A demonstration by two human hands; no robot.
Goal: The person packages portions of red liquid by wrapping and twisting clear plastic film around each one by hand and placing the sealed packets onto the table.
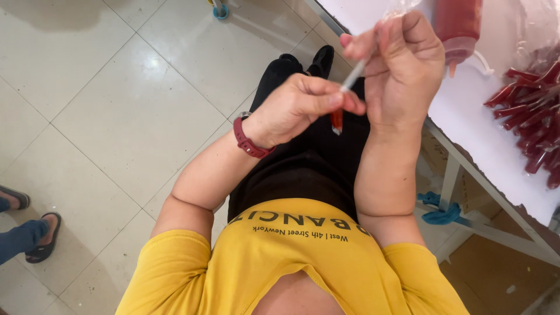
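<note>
My left hand, with a dark red band on its wrist, pinches a thin clear plastic tube whose lower end holds red liquid. My right hand grips the upper part of the same tube, fingers curled around it. Both hands are raised over my lap, above black trousers and a yellow shirt.
A white table stands to the right, with a red squeeze bottle and a pile of several filled red tubes. Blue cloth hangs on the table frame. Another person's sandalled feet rest on the tiled floor at left.
</note>
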